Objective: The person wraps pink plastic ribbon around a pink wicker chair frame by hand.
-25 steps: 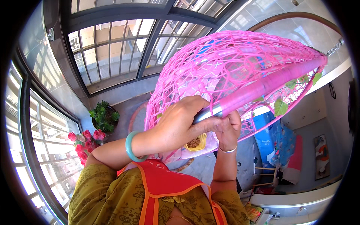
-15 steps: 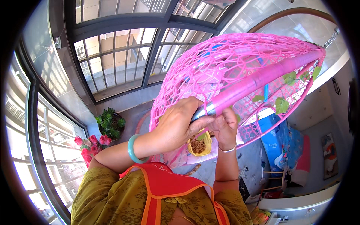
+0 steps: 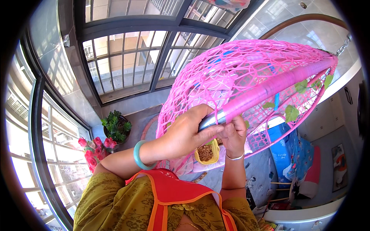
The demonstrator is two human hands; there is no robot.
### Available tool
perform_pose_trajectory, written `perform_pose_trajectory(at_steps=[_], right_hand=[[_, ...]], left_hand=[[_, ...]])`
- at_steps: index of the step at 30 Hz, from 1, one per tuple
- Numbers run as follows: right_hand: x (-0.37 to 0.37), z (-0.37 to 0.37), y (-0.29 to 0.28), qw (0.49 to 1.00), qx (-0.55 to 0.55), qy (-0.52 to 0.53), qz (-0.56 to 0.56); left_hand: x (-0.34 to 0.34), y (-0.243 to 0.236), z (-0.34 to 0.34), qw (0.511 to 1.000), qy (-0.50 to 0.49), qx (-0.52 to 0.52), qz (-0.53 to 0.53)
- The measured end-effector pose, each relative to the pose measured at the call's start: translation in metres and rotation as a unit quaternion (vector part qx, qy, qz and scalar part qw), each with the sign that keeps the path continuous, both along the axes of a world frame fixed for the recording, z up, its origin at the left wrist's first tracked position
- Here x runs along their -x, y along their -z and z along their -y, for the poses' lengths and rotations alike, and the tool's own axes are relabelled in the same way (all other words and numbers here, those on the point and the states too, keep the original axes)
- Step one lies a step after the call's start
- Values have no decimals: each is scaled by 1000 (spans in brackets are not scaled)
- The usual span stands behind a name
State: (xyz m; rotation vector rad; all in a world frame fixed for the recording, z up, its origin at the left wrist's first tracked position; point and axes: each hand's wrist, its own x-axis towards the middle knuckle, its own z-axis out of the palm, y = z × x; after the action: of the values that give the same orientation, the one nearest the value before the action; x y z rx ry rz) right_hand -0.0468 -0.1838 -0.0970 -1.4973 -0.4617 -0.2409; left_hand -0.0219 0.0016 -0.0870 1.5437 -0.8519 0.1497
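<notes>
A hanging chair frame of pink woven netting (image 3: 192, 82) is in front of me. Its rim tube (image 3: 277, 88) is wound in smooth pink wrapping, with a short silver metal stretch bare at the near end. My left hand (image 3: 189, 127), with a pale green bangle at its wrist, closes round that bare stretch. Just below the wrapping's edge, my right hand (image 3: 234, 136) has thumb and fingers pinched together on the pink wrapping strip, mostly hidden by the fingers. A silver bracelet circles that wrist.
Below my hands stands a yellow basket (image 3: 208, 153) of brown pieces. A potted plant (image 3: 116, 127) and pink-red flowers (image 3: 96, 152) are at left by the windows. A chain (image 3: 343, 46) holds the chair's far end. Blue fabric (image 3: 289, 150) lies at right.
The whole view has shifted slightly, so the chair and hands appear a little lower and further right. Both hands keep nearly the same grip on the tube and wrapping.
</notes>
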Motion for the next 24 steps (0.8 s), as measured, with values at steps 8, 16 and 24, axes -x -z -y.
perform_pose_trajectory(at_steps=[8, 16, 24], right_hand=[[-2, -3, -1, 1000, -14, -9, 22], [-3, -3, 1, 998, -35, -47, -9], [3, -2, -8, 999, 41, 6, 16]], left_hand=[[0, 0, 6, 992, 22, 45, -112], [0, -1, 9, 998, -20, 48, -31], [2, -4, 10, 998, -58, -36, 3]])
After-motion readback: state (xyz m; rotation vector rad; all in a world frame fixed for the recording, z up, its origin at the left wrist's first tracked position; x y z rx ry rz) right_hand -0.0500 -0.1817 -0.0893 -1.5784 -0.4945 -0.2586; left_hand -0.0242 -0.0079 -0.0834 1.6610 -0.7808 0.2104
